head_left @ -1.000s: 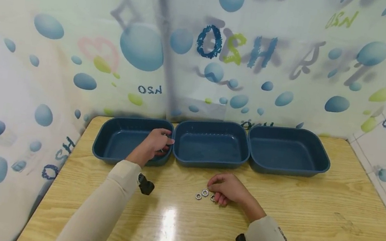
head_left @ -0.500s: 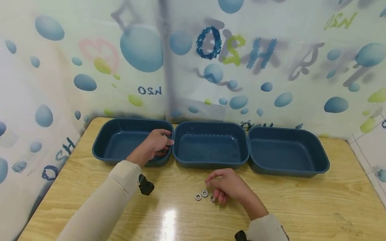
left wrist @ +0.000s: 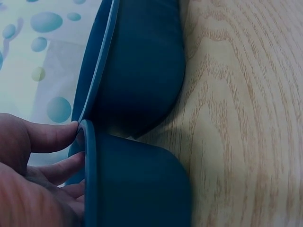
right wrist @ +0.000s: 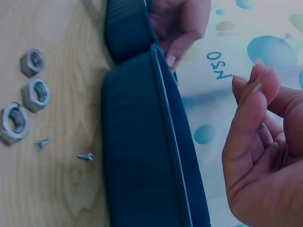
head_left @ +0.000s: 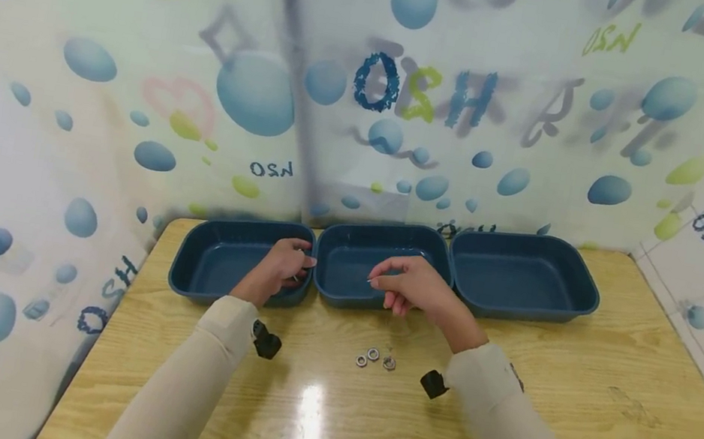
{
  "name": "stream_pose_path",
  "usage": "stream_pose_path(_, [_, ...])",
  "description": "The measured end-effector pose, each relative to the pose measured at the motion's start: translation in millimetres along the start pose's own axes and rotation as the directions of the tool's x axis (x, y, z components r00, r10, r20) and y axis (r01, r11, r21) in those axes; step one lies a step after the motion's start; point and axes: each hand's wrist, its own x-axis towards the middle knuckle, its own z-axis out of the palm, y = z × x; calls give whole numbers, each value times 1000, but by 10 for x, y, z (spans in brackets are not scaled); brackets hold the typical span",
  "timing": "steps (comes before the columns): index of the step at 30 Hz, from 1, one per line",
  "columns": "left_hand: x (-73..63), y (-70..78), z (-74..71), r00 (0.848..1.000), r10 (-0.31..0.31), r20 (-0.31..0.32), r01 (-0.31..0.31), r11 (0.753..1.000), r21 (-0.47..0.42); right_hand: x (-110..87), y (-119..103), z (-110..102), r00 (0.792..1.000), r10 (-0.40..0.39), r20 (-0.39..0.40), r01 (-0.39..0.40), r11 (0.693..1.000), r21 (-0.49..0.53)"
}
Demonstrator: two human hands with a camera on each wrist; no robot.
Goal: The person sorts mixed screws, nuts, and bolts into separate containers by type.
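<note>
Three dark blue plastic bins stand in a row. My left hand [head_left: 282, 262] holds the right end of the left bin [head_left: 204, 291], its thumb [left wrist: 54, 136] at the rim beside the middle bin [head_left: 347, 301] and its other fingers inside. Over the front of the middle bin is my right hand [head_left: 409, 285], thumb and fingertips pinched together. A tiny light-coloured piece [head_left: 370, 280] shows at those fingertips; its kind I cannot tell. Three hex nuts, a large one [right wrist: 14, 123], a medium one [right wrist: 36, 94] and a small one [right wrist: 32, 62], lie on the table near two small screws [right wrist: 85, 156].
The right bin [head_left: 515, 314] adjoins the middle one. All three stand along the back of the wooden table [head_left: 568, 419], close to a patterned wall covering [head_left: 513, 145].
My right hand has lifted off the nuts and moved forward to over the middle bin, leaving the three nuts in view. My left hand stays at the left bin's rim.
</note>
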Motion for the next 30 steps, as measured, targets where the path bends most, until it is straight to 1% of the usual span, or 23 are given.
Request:
stream_pose_path(5, [11,-23,3,1000,4,-3,-4,1000,3,134,-2,-74,998,8,-58,-7,999,31])
stream_pose_path(7, [17,-30,4,1000,5,-4,-5,1000,4,172,5,-89,997,1,-77,2,999,46])
stream_pose_path(14, [22,-33,7,1000,8,-5,-8,1000,5,221,-22,-112,993,2,-122,11,995,103])
stream_pose_path(23, [14,-17,8,1000,10,-12,-10,1000,4,198,-48,-130,994,7,-113,6,993,114])
stream_pose_path(30, [20,-24,9,1000,5,0,-5,1000,1,173,-43,-129,996,10,-94,1,994,109])
